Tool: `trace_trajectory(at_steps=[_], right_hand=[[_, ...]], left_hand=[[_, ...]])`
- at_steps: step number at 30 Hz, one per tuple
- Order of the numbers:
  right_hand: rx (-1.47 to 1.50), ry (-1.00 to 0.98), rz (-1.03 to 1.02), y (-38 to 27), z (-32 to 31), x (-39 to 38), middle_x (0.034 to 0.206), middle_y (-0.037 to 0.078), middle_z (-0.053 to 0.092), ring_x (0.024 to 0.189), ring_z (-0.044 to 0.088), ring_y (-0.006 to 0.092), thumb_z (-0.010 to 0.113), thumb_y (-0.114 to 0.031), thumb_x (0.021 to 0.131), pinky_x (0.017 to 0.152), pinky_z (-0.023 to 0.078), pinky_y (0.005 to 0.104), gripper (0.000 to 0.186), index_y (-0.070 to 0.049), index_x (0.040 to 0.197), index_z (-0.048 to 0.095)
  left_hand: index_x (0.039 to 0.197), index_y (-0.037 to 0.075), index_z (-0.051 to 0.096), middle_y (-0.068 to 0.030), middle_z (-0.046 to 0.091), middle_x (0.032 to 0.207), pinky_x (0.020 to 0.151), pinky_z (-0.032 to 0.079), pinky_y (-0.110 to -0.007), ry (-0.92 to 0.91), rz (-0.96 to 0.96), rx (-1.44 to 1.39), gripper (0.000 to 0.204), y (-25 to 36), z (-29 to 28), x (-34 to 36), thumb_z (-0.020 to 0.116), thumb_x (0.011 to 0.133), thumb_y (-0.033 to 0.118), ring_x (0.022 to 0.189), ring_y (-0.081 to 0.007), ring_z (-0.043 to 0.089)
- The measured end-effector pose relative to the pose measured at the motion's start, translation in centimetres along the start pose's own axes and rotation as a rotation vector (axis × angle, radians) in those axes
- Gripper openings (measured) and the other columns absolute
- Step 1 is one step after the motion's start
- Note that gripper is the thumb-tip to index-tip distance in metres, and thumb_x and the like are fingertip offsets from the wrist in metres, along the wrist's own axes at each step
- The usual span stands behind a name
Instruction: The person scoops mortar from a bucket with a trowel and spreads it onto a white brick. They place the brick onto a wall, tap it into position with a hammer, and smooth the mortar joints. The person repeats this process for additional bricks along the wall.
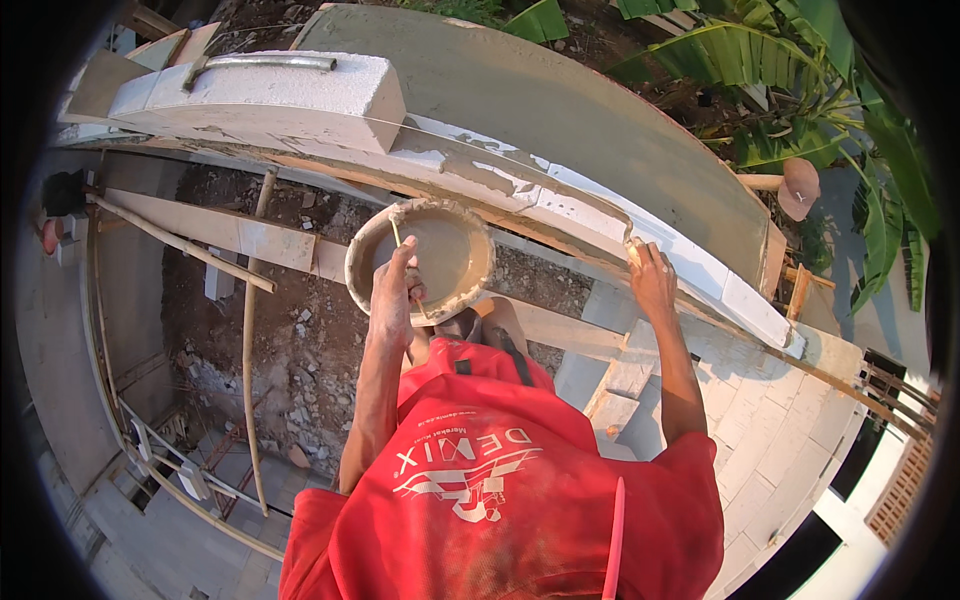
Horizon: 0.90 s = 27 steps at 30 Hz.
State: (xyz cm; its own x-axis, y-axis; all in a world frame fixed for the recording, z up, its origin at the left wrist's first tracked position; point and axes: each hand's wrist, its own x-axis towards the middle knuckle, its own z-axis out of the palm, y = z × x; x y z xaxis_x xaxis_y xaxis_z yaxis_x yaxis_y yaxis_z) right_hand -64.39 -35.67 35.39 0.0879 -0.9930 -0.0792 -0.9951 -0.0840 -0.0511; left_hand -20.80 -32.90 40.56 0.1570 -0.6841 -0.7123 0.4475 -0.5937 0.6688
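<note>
My left hand [396, 290] is closed round the thin pale handle of a mortar-crusted bucket [355, 262], which hangs in front of my body. Wet grey mortar [440, 250] lies inside it. At the wall's edge, my right hand [652, 275] grips the light-coloured handle of a trowel [632, 248]. Its blade is hard to make out against the wall top. Under it runs a course of white blocks [680, 255], with mortar smeared along the top further left. A taut thin line stretches above this course.
A larger white block [270, 100] sits higher on the wall at left, with a metal bar-shaped tool [260, 62] on it. Behind lies a grey cement slab [520, 85]. Bamboo poles [250, 350] and planks [210, 220] cross above rubble below. Banana leaves [740, 60] overhang at right.
</note>
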Motion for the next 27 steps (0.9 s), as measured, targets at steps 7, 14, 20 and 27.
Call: trace_trajectory(at_steps=[7,14,20,27], right_hand=[[-0.027,0.100,0.175,5.7,2.5,-4.3,0.120,0.016,0.062,0.107,0.062,0.0383,0.068,-0.014,0.092,0.091,0.052,0.0482,0.043,-0.008,0.134,0.060],[0.044,0.006,0.173,2.8,-0.9,-5.0,0.129,0.015,0.060,0.111,0.063,0.0358,0.068,-0.019,0.091,0.088,0.053,0.0492,0.044,-0.010,0.133,0.058],[0.049,-0.135,-0.303,-9.8,-1.2,-5.2,0.127,0.023,0.062,0.098,0.069,0.0393,0.064,-0.022,0.093,0.079,0.056,0.0487,0.042,-0.005,0.131,0.060],[0.079,-0.677,-0.425,-15.6,6.7,-0.5,0.093,0.025,0.072,0.096,0.071,0.0390,0.063,-0.022,0.084,0.081,0.056,0.0512,0.031,-0.005,0.108,0.071]], left_hand=[[0.091,0.009,0.055,0.0075,0.031,0.065,0.061,0.027,-0.025,-0.055,-0.016,0.118,0.050,0.3,0.2,0.3,0.066,0.089,0.058,0.059,-0.0078,0.032],[0.090,0.009,0.054,0.0081,0.029,0.065,0.061,0.029,-0.025,-0.146,0.000,0.104,0.049,0.2,1.2,-0.3,0.067,0.089,0.056,0.060,-0.0072,0.030],[0.090,0.012,0.056,0.0088,0.033,0.067,0.063,0.032,-0.025,-0.175,-0.011,0.173,0.044,-1.7,4.9,-1.7,0.064,0.092,0.055,0.062,-0.0068,0.034],[0.092,0.011,0.055,0.0083,0.031,0.069,0.066,0.034,-0.025,-0.139,0.073,0.190,0.049,-4.7,11.5,-5.7,0.061,0.091,0.060,0.064,-0.0063,0.033]])
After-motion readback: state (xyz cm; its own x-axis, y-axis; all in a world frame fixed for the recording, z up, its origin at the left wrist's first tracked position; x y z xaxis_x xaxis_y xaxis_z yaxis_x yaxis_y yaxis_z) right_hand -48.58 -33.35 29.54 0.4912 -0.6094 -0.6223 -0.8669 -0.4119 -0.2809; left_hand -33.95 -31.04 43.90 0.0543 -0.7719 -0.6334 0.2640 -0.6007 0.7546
